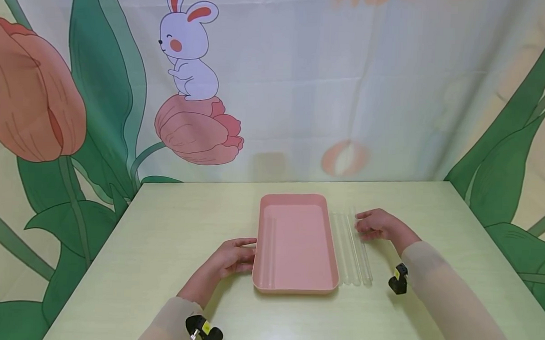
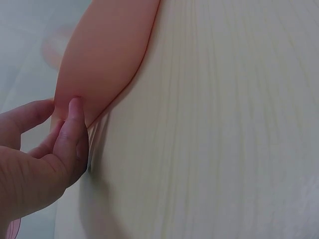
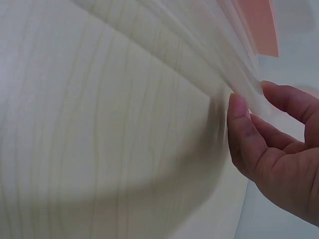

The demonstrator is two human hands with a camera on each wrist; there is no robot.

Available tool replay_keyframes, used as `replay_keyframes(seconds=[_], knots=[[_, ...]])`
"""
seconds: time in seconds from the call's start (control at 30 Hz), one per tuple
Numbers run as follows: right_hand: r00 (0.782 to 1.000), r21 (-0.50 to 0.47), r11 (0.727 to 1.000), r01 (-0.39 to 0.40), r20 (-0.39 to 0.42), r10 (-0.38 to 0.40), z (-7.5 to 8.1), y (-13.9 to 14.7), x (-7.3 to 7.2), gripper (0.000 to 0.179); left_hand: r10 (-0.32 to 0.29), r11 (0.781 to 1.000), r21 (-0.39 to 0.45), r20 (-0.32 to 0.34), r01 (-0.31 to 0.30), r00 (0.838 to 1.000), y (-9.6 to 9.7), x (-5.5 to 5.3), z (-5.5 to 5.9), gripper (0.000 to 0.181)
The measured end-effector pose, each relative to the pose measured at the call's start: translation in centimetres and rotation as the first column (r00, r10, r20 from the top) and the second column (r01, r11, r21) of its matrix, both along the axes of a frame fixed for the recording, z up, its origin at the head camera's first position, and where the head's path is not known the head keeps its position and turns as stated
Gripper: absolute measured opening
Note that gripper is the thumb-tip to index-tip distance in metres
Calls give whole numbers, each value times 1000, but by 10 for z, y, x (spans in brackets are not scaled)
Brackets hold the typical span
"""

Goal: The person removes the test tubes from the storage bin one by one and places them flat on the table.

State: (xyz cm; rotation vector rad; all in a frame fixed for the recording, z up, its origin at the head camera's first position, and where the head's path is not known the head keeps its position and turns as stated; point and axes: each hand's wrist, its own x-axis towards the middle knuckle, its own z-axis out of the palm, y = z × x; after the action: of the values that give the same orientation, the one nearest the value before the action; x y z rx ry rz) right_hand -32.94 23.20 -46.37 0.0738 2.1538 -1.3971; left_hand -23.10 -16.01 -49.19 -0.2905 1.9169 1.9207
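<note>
A pink rectangular tray [image 1: 297, 246] lies on the table, with a few clear test tubes [image 1: 271, 255] along its left inner side. My left hand [image 1: 233, 256] touches the tray's left wall; in the left wrist view the thumb and fingers [image 2: 75, 107] rest against its pink side [image 2: 107, 55]. To the right of the tray lie several more clear test tubes [image 1: 348, 252], side by side and roughly parallel to it. My right hand [image 1: 378, 226] pinches the rightmost test tube [image 1: 366, 266] near its far end, between thumb [image 3: 239, 112] and fingers.
The pale wood-grain table [image 1: 185, 212] runs back to a hanging cloth [image 1: 293, 90] printed with a rabbit and tulips. Small black camera mounts [image 1: 399, 279] sit on both wrists, over light sleeves [image 1: 453, 296].
</note>
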Motion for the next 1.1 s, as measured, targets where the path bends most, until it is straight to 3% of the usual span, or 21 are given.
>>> replay_keyframes(seconds=[0.47,0.7,1.1], knots=[[1000,-3,1000,1,29,-1,-4,-6,-5,64,-4,1000,-4,-2,4,1000,-1,0,-1,50],[1000,42,999,20,16,-21,-3,-10,-6,64,-11,1000,-1,-9,11,1000,-1,0,0,51],[1000,100,995,-6,-25,9,-3,-12,-2,63,-8,1000,-3,-14,7,1000,-1,1,0,50]])
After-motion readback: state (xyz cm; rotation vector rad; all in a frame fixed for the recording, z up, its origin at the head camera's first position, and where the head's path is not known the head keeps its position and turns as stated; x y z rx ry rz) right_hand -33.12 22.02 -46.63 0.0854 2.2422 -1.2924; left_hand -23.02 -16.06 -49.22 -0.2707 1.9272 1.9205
